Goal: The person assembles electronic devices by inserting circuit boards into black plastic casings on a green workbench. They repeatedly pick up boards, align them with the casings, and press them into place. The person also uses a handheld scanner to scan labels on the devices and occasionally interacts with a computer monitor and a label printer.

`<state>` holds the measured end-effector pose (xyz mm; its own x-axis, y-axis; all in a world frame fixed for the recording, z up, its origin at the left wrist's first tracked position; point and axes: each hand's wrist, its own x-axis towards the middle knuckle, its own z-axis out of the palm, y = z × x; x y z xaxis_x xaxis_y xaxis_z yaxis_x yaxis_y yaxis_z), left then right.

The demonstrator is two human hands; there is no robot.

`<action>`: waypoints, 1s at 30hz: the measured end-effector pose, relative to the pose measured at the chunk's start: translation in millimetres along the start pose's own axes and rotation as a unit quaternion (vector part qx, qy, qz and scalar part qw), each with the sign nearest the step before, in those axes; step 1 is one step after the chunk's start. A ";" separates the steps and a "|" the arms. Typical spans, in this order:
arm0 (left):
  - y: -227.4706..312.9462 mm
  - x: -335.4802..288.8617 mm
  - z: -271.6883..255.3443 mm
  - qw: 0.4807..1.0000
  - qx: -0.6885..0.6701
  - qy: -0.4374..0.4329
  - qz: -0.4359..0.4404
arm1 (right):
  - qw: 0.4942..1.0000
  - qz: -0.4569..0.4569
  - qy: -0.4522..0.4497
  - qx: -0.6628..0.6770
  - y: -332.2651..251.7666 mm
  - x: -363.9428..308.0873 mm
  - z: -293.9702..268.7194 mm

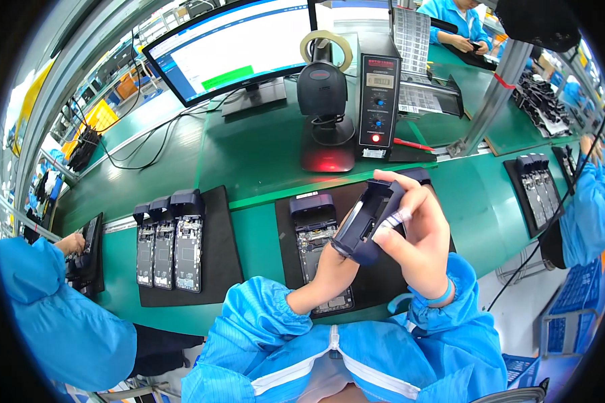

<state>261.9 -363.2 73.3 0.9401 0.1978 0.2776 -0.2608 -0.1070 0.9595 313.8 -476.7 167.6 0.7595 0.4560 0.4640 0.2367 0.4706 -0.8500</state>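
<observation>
1. Dark blue phone housing (pixel 368 221), held tilted above the black mat (pixel 383 275), just in front of the chest.
2. Clamped from both sides: left hand (pixel 333 265) under the lower end, right hand (pixel 417 228) wrapped round the upper edge.
3. Probably light, stiff plastic, smooth; best taken by the outer rims, off the open inside.
4. Opened phone (pixel 316 248) flat on the mat beneath.
5. Green bench (pixel 262 235), scanner (pixel 323 101), monitor (pixel 235 47); co-workers alongside.

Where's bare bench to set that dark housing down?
Free: green strip between the left black mat and the centre mat; open green bench between monitor stand and scanner base. Crowded: centre mat under both hands, right mat.
</observation>
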 end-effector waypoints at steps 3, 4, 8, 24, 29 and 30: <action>-4.2 0.1 1.6 0.999 0.038 0.024 0.019 | 0.983 0.048 0.061 0.169 1.2 2.6 4.6; -3.2 -0.1 1.0 1.000 0.020 0.017 0.015 | 0.978 0.060 0.088 0.180 1.3 3.7 0.2; 6.6 0.0 -6.2 0.987 -0.085 -0.036 -0.129 | 0.978 0.043 0.189 0.077 20.3 0.2 -30.6; -11.6 -8.5 3.6 0.939 -0.252 -0.035 -0.232 | 0.806 0.103 0.100 -0.574 68.4 -67.5 -95.1; -19.2 -3.7 2.2 0.941 -0.266 -0.021 -0.211 | 0.848 0.032 0.113 -0.517 55.6 -62.1 -88.4; -23.0 -2.5 5.8 0.948 -0.253 -0.018 -0.194 | 0.847 0.009 0.114 -0.519 52.8 -59.8 -86.2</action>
<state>266.8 -366.8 50.2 0.9912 0.0934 -0.0935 0.0418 0.4492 0.8925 333.1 -544.2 73.5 0.8382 0.2419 0.4887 0.5386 -0.5075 -0.6725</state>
